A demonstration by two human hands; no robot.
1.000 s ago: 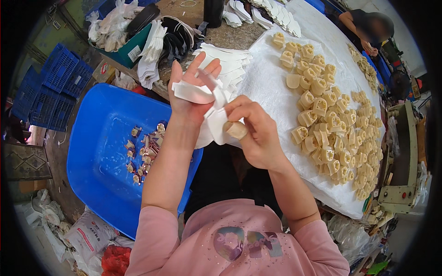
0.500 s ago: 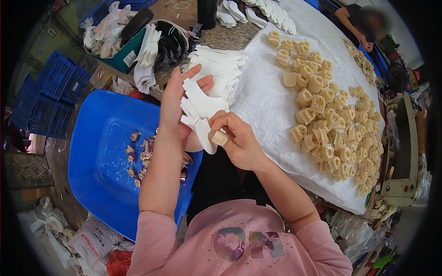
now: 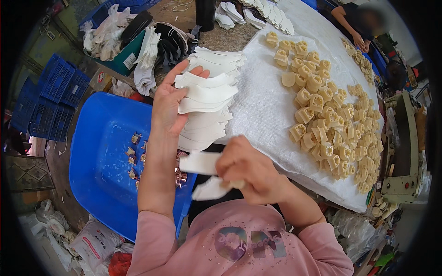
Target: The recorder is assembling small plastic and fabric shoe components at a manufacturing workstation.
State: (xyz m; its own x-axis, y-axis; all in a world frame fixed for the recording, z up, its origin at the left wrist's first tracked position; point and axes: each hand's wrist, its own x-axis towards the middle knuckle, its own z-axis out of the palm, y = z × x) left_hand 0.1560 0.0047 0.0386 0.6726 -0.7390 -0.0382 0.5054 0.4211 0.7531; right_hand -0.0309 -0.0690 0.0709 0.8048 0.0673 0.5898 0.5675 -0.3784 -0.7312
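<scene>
The person's left hand (image 3: pixel 168 103) is raised with the palm partly cupped, thumb folded over and fingers stretched behind, and it grips the ends of some curved white pieces (image 3: pixel 207 94), which spread toward the right. The right hand (image 3: pixel 248 170), blurred, is lower and closer to the body, its fingers curled closed on a pale strip (image 3: pixel 200 162); a second strip (image 3: pixel 208 189) and a beige bit (image 3: pixel 237 184) show under the fingers, though the blur hides how they are held. Both forearms are bent, the left nearly upright, the right slanting inward.

Just beyond the left hand, more white cutouts (image 3: pixel 214 57) lie overlapped. Under the left forearm is a blue tub (image 3: pixel 94 142) with small shiny parts (image 3: pixel 133 160). To the right, a white sheet (image 3: pixel 262 87) covers much of the surface (image 3: pixel 184 11) and bears a heap of hollow beige blocks (image 3: pixel 317 103). A green bin (image 3: pixel 124 62) and a black cylinder (image 3: pixel 205 14) stand at the far side. Blue crates (image 3: pixel 60 83) are stacked at far left; another person (image 3: pixel 352 23) is at upper right, above a pale green machine (image 3: pixel 400 188).
</scene>
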